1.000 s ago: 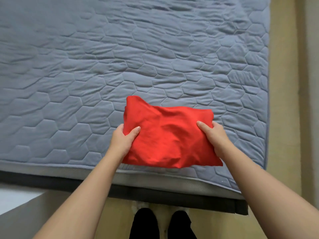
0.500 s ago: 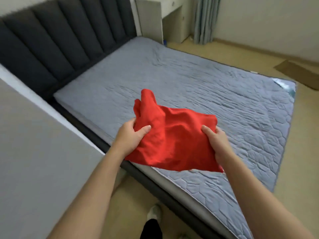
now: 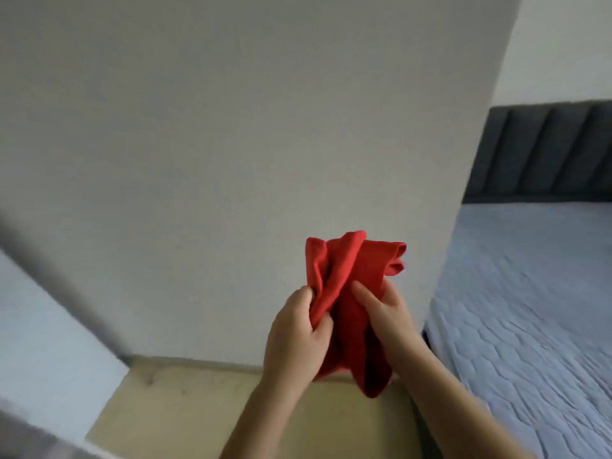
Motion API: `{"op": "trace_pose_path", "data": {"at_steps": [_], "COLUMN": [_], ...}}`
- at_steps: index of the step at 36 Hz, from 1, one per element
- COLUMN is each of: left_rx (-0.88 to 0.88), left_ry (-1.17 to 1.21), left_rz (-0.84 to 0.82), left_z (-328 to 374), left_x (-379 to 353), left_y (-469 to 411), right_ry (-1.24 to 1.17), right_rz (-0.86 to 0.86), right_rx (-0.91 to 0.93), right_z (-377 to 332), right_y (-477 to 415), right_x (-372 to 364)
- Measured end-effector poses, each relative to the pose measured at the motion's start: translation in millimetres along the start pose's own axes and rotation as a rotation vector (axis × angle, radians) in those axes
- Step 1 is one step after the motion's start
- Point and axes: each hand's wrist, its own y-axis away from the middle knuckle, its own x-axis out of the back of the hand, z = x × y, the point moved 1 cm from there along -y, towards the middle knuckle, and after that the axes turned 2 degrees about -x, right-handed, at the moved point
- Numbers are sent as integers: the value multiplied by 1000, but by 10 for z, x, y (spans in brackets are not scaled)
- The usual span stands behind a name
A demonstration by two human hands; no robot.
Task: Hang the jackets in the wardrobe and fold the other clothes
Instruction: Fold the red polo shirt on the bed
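Lifted off the grey quilted bed (image 3: 530, 309) where it lay folded a second ago, the soft red cloth garment (image 3: 351, 286) now hangs bunched before the pale wall (image 3: 231, 127), gripped by the left hand (image 3: 294, 339) and right hand (image 3: 387, 316), probably being carried off to storage.

Left hand (image 3: 294, 339), right hand (image 3: 387, 316) and 2 forearms (image 3: 447, 389) are bare.

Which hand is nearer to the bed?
Right. The right hand grips the red cloth on the side toward the bed; the left hand grips it farther away.
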Motion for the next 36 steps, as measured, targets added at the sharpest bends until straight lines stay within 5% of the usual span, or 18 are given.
{"op": "trace_pose_path", "data": {"at_steps": [6, 15, 20, 24, 26, 32, 36], "left_rx": [64, 355, 500, 515, 582, 653, 643], "left_ry": [-138, -64, -202, -307, -346, -434, -399], "left_rz": [197, 418, 434, 605, 678, 671, 498], "left_z": [-821, -1839, -2213, -2448, -2580, -2928, -2973], "left_x": [1434, 3568, 4293, 4750, 4966, 5789, 6435], "left_y": [512, 1625, 2177, 2506, 2645, 2855, 2860], "right_ry": [85, -193, -252, -266, -168, 123, 91], "right_rz": [-327, -868, -1083, -1215, -1282, -1182, -1460], "right_rx": [-27, -198, -344, -401, -302, 448, 339], "right_z": [83, 362, 407, 468, 524, 608, 440], "right_y": [260, 1224, 1738, 1985, 2053, 1857, 1651], "right_x": [-1864, -4309, -5314, -5989, -6259, -7137, -7668]}}
